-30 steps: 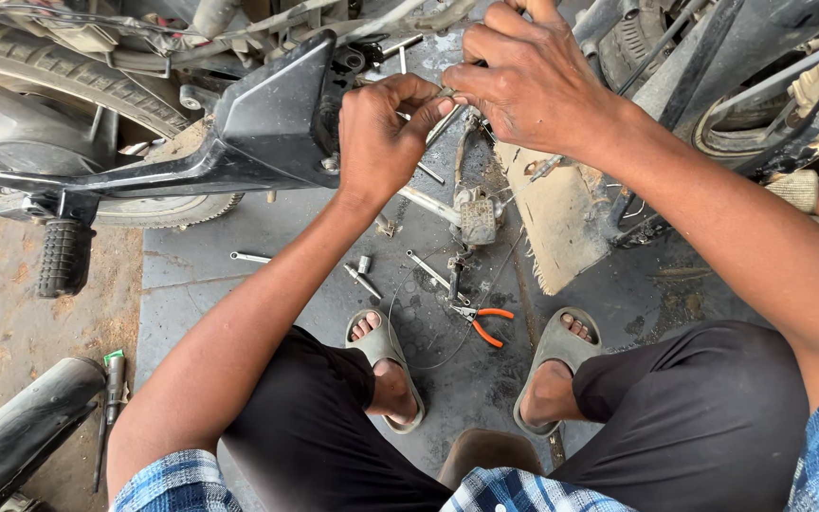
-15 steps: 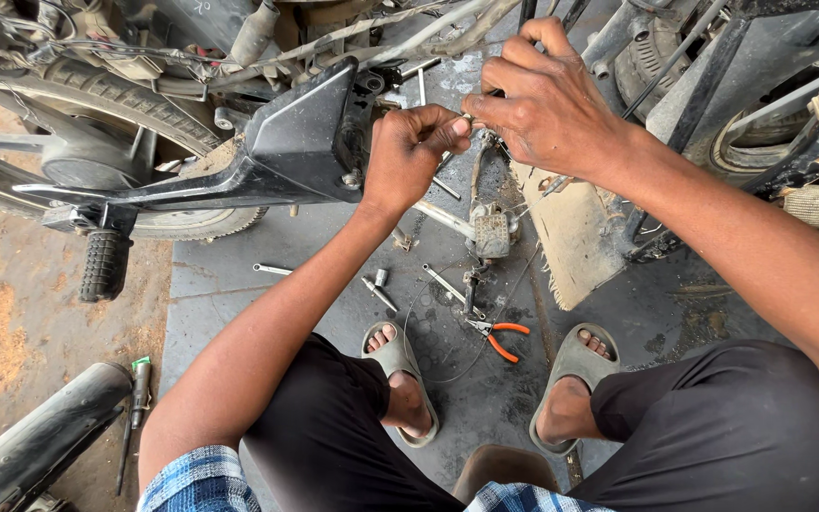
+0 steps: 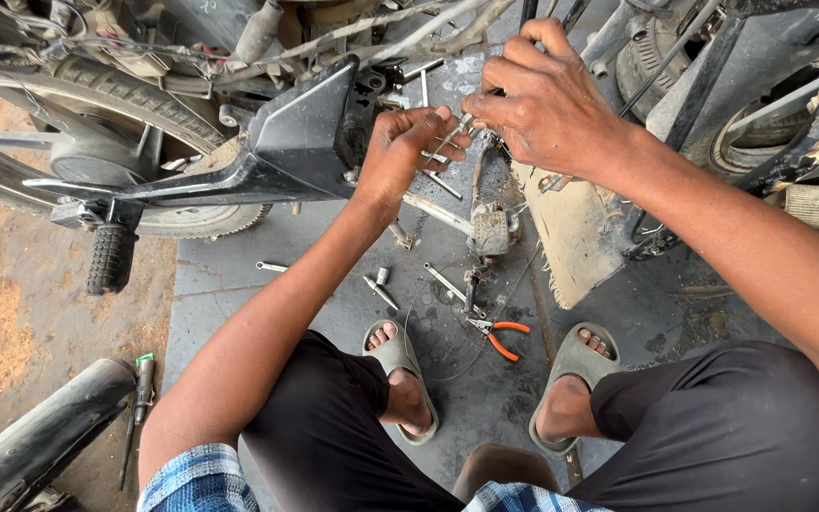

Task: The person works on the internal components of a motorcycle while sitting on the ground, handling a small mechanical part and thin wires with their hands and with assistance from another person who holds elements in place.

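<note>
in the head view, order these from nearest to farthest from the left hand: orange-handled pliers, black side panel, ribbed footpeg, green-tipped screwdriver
From the left hand:
1. black side panel, right beside it, toward the picture's left edge.
2. orange-handled pliers, below it on the floor between the feet.
3. ribbed footpeg, far toward the picture's left edge, under the tyre.
4. green-tipped screwdriver, lower-left corner on the ground.

Stained grey floor [image 3: 239, 294], sandy dirt [image 3: 21, 322]

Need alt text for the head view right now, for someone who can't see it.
Both hands, left hand and right hand, pinch a thin metal cable end beside a motorcycle's black side panel. Orange-handled pliers and loose tools lie on the grey floor by the person's sandalled feet.
</note>
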